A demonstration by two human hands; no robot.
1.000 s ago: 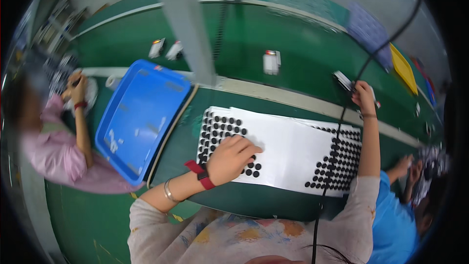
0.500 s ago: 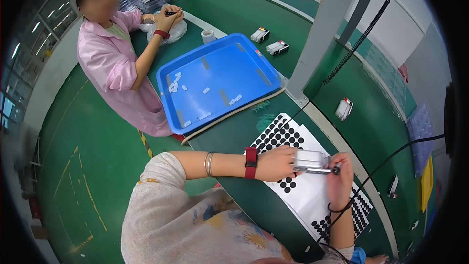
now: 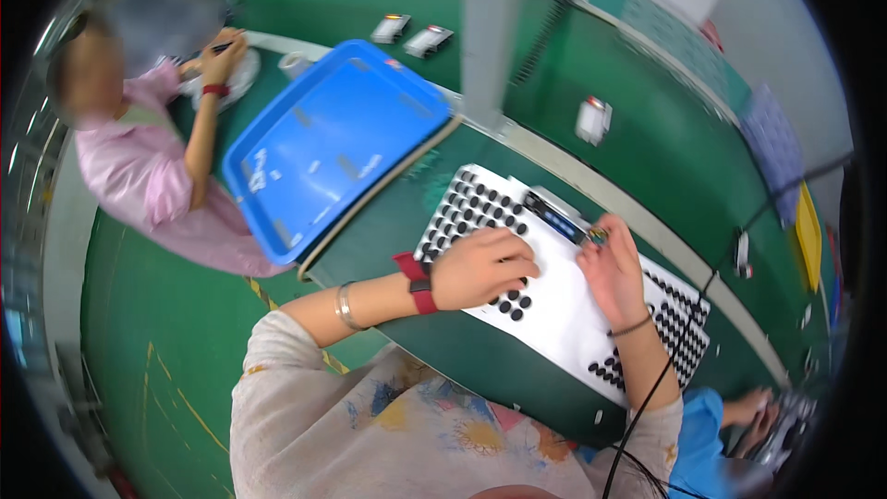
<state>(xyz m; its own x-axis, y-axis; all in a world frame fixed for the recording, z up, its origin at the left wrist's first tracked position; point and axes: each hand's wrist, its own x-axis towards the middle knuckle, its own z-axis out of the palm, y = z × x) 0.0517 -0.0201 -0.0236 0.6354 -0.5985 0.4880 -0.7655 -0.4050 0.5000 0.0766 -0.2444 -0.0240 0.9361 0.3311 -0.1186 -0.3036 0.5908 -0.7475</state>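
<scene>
Head view: gadget (image 3: 556,214) is lying over the far edge of the white sheet (image 3: 554,310), up-left of your right hand (image 3: 614,268), its long axis running up-left from that grip. Your right hand is pinching its near end. Your left hand (image 3: 480,268) is hanging bent over black dots (image 3: 467,212), just below the gadget; cannot tell whether it is holding one. Blue tray (image 3: 337,129) is standing left; black cable (image 3: 714,274) is crossing your right forearm.
</scene>
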